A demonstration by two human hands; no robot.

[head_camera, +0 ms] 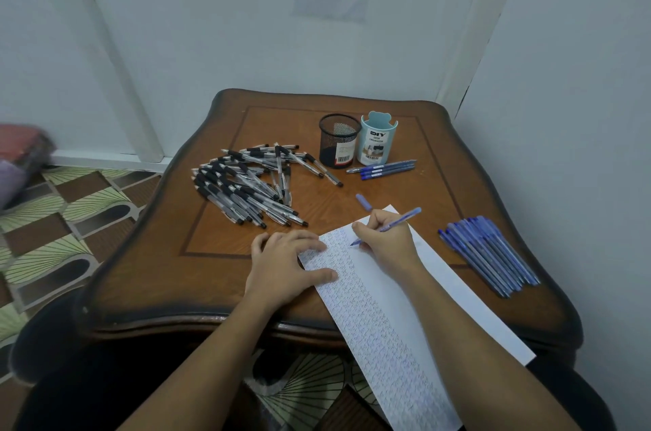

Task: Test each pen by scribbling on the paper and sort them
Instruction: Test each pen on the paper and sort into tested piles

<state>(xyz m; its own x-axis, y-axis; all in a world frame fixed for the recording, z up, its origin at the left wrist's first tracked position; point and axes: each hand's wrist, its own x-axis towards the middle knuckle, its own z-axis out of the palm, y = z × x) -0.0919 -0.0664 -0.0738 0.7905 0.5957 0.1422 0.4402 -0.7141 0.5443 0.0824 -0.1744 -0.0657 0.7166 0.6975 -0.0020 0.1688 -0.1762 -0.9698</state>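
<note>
My right hand (385,239) grips a blue pen (403,218), its tip touching the white paper (444,275) near the top of the scribbled columns. My left hand (285,263) lies flat, fingers spread, pressing on the paper's left edge. The pen's blue cap (363,201) lies loose just beyond the paper. A heap of several black-grip pens (246,184) sits at the table's left. A row of several blue pens (489,252) lies to the right of the paper. Three blue pens (385,169) rest beside the holders.
A black mesh pen cup (338,141) and a light-blue desk organizer (377,139) stand at the back of the brown wooden table (158,272). White walls close in behind and at the right. The paper overhangs the table's near edge. Patterned floor lies to the left.
</note>
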